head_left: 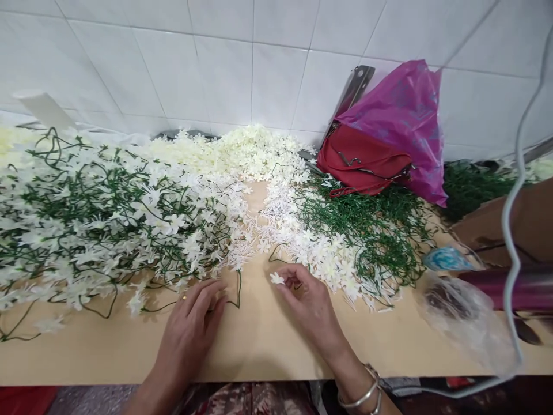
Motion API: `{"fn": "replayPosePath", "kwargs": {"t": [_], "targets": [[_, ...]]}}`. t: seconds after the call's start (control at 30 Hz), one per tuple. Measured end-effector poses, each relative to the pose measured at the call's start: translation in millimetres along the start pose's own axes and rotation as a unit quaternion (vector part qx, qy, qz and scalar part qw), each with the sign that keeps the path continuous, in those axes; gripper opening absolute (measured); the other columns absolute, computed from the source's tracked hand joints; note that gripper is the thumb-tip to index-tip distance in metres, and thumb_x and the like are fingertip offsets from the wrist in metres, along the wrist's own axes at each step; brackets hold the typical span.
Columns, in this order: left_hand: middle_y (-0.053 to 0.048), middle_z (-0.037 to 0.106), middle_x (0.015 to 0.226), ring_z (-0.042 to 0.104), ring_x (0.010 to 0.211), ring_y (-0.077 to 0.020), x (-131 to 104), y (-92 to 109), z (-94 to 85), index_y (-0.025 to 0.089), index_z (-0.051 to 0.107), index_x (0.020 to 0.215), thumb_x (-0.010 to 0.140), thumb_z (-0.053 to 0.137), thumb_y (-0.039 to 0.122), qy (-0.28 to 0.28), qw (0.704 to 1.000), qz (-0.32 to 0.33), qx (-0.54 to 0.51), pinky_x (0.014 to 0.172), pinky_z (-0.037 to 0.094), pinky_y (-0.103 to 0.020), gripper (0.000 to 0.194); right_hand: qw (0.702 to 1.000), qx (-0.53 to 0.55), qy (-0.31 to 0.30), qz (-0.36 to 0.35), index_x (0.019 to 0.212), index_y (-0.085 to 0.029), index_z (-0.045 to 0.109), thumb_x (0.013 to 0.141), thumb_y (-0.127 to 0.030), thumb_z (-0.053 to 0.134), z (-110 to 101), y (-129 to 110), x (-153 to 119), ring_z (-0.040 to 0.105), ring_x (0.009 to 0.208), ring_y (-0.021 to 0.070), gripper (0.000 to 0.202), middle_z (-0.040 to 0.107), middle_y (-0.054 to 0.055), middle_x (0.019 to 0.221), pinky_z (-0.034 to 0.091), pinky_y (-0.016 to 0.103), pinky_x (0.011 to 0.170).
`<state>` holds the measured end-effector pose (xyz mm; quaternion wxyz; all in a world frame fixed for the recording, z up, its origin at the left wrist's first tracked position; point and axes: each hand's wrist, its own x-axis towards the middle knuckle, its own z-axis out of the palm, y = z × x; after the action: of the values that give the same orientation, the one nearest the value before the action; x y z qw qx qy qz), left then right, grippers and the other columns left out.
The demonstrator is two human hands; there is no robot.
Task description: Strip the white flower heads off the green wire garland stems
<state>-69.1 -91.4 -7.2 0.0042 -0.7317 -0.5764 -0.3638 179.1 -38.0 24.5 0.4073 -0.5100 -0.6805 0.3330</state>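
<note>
Near the table's front edge, my right hand [309, 302] pinches a small white artificial flower [277, 279] between thumb and fingertips. A bent green stem [276, 251] shows just behind those fingers; whether they touch it I cannot tell. My left hand [194, 320] is closed, its fingers curled together, and a green wire-like stem [239, 289] runs out from its fingertips. The stem's other end is hidden in the fingers. Just beyond my left hand spreads a heap of white flowers on green stems [151, 213].
Loose white petals [315, 253] and a tangle of green stems [380, 230] lie right of centre. Cream blossoms [254, 147] are piled at the tiled wall. A red bag [363, 155], purple plastic bag [401, 121], clear plastic bag [466, 317] and hanging grey cable [507, 225] are at right.
</note>
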Motion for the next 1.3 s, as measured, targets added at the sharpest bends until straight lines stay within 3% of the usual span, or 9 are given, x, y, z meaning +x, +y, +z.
{"fn": "replayPosePath", "kwargs": {"t": [0.13,0.3,0.43,0.53,0.7,0.93,1.03,1.17,1.3], "targets": [[-0.003,0.078,0.098,0.073,0.085,-0.0192,17.3,31.2,0.5,0.026,0.071,0.114,0.101,0.063,0.029,-0.048,0.981,-0.086,-0.169,0.079,0.057,-0.028,0.016,0.987,-0.071,0.040,-0.139,0.091,-0.026,0.066,0.097,-0.012,0.063,-0.2,-3.3,-2.9,0.067,0.081,0.0218,0.015,0.074,0.003,0.086,0.049,0.037,0.076],[-0.006,0.077,0.096,0.071,0.085,-0.0191,43.2,57.0,10.4,0.022,0.075,0.113,0.101,0.062,0.045,-0.159,0.860,-0.243,-0.421,0.078,0.057,-0.028,0.029,0.952,-0.095,-0.006,-0.290,0.108,-0.024,0.069,0.102,-0.007,0.059,8.6,-11.0,-11.8,0.067,0.088,0.0201,0.021,0.078,0.006,0.101,0.050,0.036,0.078],[-0.005,0.075,0.087,0.065,0.078,-0.0174,50.7,52.5,17.1,0.019,0.077,0.096,0.087,0.076,0.054,-0.150,0.796,-0.316,-0.494,0.074,0.056,-0.028,0.037,0.947,-0.105,-0.047,-0.299,0.116,-0.024,0.070,0.105,-0.008,0.053,0.0,-7.7,-2.7,0.069,0.098,0.0199,0.025,0.076,0.006,0.111,0.054,0.035,0.083],[-0.004,0.075,0.088,0.068,0.080,-0.0179,52.5,48.4,15.7,0.019,0.077,0.098,0.078,0.085,0.055,-0.127,0.772,-0.363,-0.507,0.078,0.057,-0.029,0.042,0.950,-0.139,-0.020,-0.278,0.117,-0.022,0.069,0.103,-0.004,0.050,-11.0,-0.9,17.3,0.068,0.108,0.0233,0.030,0.074,0.010,0.116,0.056,0.039,0.088],[-0.005,0.077,0.094,0.070,0.088,-0.0194,60.2,50.1,9.0,0.020,0.078,0.102,0.074,0.088,0.055,-0.116,0.762,-0.382,-0.510,0.084,0.057,-0.031,0.046,0.950,-0.237,-0.062,-0.191,0.104,-0.020,0.070,0.099,-0.002,0.053,-9.3,4.1,61.8,0.066,0.096,0.0253,0.025,0.073,0.009,0.102,0.052,0.040,0.086],[-0.003,0.076,0.089,0.067,0.083,-0.0156,79.7,46.5,14.4,0.019,0.077,0.093,0.071,0.091,0.047,-0.107,0.749,-0.396,-0.520,0.079,0.054,-0.025,0.039,0.894,-0.390,-0.144,-0.165,0.096,-0.019,0.073,0.096,-0.005,0.060,6.4,7.9,105.6,0.061,0.089,0.0256,0.020,0.068,0.011,0.099,0.043,0.036,0.079],[-0.001,0.075,0.084,0.066,0.079,-0.0133,90.1,45.8,20.0,0.018,0.073,0.084,0.070,0.091,0.048,-0.085,0.746,-0.393,-0.530,0.077,0.053,-0.023,0.038,0.917,-0.347,-0.119,-0.157,0.089,-0.020,0.070,0.096,-0.007,0.060,2.2,12.2,108.6,0.063,0.090,0.0249,0.018,0.069,0.009,0.098,0.044,0.036,0.081],[-0.001,0.074,0.077,0.071,0.078,-0.0156,103.2,47.0,26.6,0.017,0.069,0.085,0.070,0.090,0.050,-0.062,0.748,-0.381,-0.539,0.079,0.057,-0.027,0.042,0.965,-0.207,-0.008,-0.158,0.082,-0.022,0.064,0.091,-0.005,0.061,-12.1,10.0,97.0,0.065,0.099,0.0252,0.020,0.073,0.008,0.101,0.046,0.038,0.090],[0.000,0.073,0.078,0.072,0.076,-0.0149,109.2,48.5,34.1,0.017,0.068,0.086,0.067,0.091,0.046,-0.042,0.753,-0.389,-0.529,0.078,0.059,-0.027,0.042,0.996,-0.062,0.033,-0.062,0.080,-0.024,0.065,0.087,-0.011,0.064,-24.1,1.2,75.1,0.064,0.082,0.0209,0.015,0.071,0.000,0.081,0.047,0.035,0.082]]}}
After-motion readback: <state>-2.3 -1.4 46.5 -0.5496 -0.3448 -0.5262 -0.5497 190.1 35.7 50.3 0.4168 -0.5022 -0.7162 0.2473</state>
